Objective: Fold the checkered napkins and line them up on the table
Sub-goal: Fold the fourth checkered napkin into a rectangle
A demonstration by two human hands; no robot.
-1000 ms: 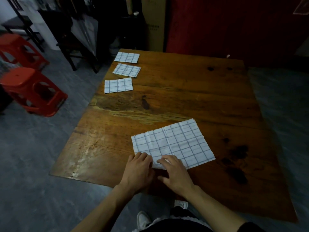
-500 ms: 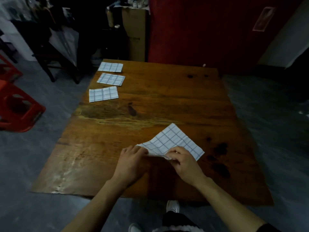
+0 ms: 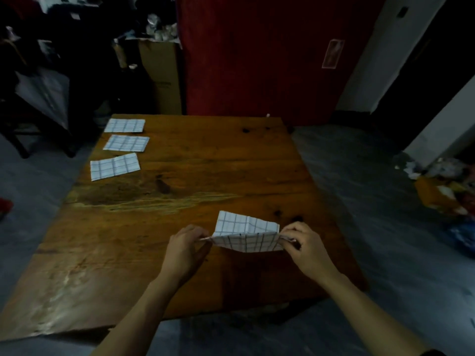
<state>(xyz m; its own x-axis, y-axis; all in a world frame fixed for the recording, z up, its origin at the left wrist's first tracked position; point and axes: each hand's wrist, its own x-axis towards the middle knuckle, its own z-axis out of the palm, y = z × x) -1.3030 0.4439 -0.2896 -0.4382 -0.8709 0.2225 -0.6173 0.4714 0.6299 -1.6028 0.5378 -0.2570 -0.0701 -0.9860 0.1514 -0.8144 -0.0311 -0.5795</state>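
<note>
1 napkin (image 3: 246, 236) pinched btwn 2 hands – left hand (image 3: 183, 249), right hand (image 3: 305, 249), 3 folded napkins (image 3: 115, 166)

The left hand (image 3: 183, 249) and right hand (image 3: 304, 249) cover the napkin (image 3: 245, 233) corners they pinch. The table (image 3: 180, 191) runs off the left edge at its near corner. Clutter (image 3: 447, 186) at far right is too blurred to identify.

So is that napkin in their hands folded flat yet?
Not yet: the napkin is mid-fold, pinched at its ends by the left hand and right hand.
</note>
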